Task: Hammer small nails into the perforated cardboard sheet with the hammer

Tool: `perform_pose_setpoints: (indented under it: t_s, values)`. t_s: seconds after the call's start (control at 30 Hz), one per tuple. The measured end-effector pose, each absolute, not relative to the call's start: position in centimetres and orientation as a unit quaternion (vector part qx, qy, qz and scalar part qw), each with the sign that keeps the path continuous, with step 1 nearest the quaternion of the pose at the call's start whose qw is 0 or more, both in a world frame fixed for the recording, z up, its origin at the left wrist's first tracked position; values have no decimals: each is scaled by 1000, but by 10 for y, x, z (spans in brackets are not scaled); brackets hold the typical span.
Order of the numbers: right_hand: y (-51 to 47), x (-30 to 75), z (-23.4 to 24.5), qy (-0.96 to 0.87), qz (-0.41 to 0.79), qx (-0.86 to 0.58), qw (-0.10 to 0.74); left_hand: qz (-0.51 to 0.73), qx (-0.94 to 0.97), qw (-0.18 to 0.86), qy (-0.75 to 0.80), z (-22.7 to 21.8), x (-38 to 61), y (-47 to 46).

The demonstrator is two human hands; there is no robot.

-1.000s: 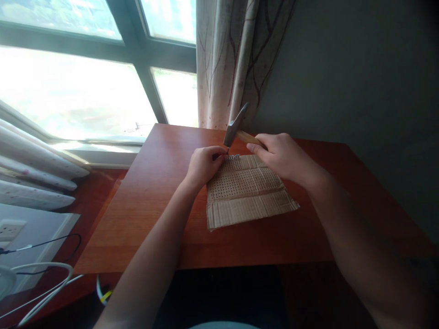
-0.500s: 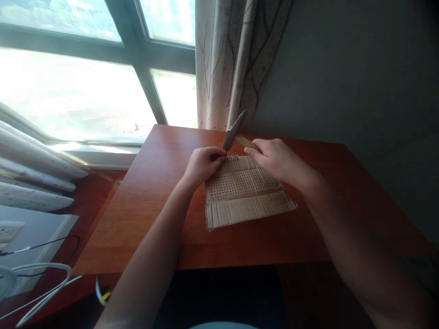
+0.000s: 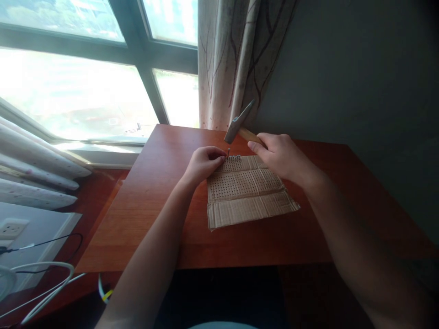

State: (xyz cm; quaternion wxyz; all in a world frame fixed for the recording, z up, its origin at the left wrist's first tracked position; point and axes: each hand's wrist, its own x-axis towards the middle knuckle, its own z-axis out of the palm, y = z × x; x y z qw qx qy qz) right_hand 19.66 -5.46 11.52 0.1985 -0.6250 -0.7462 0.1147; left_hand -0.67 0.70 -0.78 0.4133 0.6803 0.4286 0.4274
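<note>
A sheet of brown cardboard (image 3: 248, 196) dotted with rows of small holes lies on the reddish wooden table (image 3: 151, 201). My left hand (image 3: 203, 163) pinches a thin nail (image 3: 228, 152) upright at the cardboard's far edge, beside a short row of nails driven in there. My right hand (image 3: 283, 155) grips the wooden handle of a hammer (image 3: 237, 123). The metal head is raised a little above the nail.
A patterned curtain (image 3: 233, 59) hangs behind the table against a grey wall. A large window (image 3: 85, 77) fills the left. White cables (image 3: 41, 278) and a wall socket (image 3: 12, 227) sit at the lower left, below the table's edge.
The hammer head dropped onto the nail half a second ago and has now risen again. My left hand has stayed at the nail.
</note>
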Motion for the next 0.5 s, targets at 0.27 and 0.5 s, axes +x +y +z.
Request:
perform_pose_setpoints:
  t_s: [0.27,0.5]
  values:
    - [-53,199,106,-758,140,-618,156,423,679,417,431,-8,-6,8]
    - [-55,199,103,-758,121,-622,154,425,667,435,431,-5,-5,5]
